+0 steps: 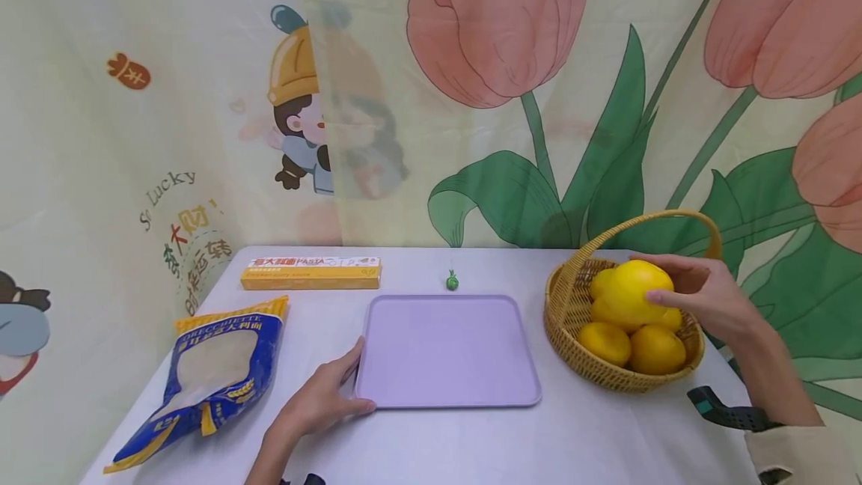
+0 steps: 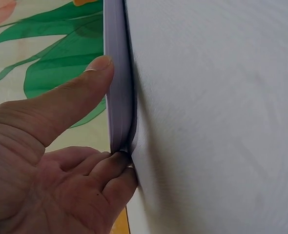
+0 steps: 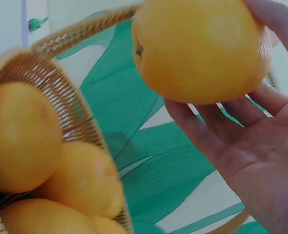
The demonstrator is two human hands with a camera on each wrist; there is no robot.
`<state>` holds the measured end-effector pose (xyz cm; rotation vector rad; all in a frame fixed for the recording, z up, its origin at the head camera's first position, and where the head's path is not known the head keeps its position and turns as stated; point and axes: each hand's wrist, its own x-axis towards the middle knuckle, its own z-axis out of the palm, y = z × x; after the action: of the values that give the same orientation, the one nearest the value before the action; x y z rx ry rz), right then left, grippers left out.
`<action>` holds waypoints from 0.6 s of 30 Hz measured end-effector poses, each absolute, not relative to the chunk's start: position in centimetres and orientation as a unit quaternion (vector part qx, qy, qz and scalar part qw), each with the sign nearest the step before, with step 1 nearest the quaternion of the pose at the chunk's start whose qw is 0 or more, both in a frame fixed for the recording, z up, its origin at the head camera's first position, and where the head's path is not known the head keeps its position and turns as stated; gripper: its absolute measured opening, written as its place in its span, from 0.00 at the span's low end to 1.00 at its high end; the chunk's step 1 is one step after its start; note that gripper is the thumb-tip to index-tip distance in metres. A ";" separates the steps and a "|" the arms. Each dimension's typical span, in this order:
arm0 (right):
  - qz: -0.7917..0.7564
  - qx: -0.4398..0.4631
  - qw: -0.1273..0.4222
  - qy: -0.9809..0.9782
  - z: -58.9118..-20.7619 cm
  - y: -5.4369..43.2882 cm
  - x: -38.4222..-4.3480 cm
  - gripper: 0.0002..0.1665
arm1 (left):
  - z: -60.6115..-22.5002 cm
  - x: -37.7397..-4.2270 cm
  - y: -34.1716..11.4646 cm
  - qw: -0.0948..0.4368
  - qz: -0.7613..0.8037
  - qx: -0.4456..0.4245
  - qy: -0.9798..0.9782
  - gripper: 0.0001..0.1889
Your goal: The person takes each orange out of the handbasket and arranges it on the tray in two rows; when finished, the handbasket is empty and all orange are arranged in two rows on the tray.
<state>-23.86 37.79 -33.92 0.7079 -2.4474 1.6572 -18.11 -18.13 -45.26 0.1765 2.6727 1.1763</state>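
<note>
My right hand holds a large yellow orange above the wicker basket. Thumb and fingers lie around the fruit's sides; in the right wrist view the orange shows its small green stem end. Several more oranges lie in the basket below. At the near left corner of a flat lilac tray, my left hand grips the edge. Seen from the left wrist, the thumb presses the rim while the other fingertips tuck in low at the corner.
A blue and yellow bag of orecchiette pasta lies at the left of the white-covered table. Behind it is a yellow pasta box. A tiny green object sits beyond the tray. The basket's arched handle rises behind my right hand.
</note>
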 end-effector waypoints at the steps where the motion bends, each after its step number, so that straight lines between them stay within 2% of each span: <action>1: 0.551 0.258 0.051 -0.792 -33.6 37.8 -23.5 0.31 | -45.3 -18.1 -18.1 0.108 0.400 0.059 0.908 0.60; 7: 0.562 0.352 0.020 -0.748 -31.6 35.8 -22.0 0.35 | -45.4 -18.1 -18.0 0.111 0.393 0.048 0.911 0.60; 18: 0.560 0.368 0.010 -0.742 -31.5 24.7 -24.0 0.35 | -45.6 -18.0 -18.1 0.102 0.395 0.050 0.912 0.59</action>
<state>-24.02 24.74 -31.51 1.1478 -2.3157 1.7489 -18.02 -18.09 -45.63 0.1475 2.6915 1.1661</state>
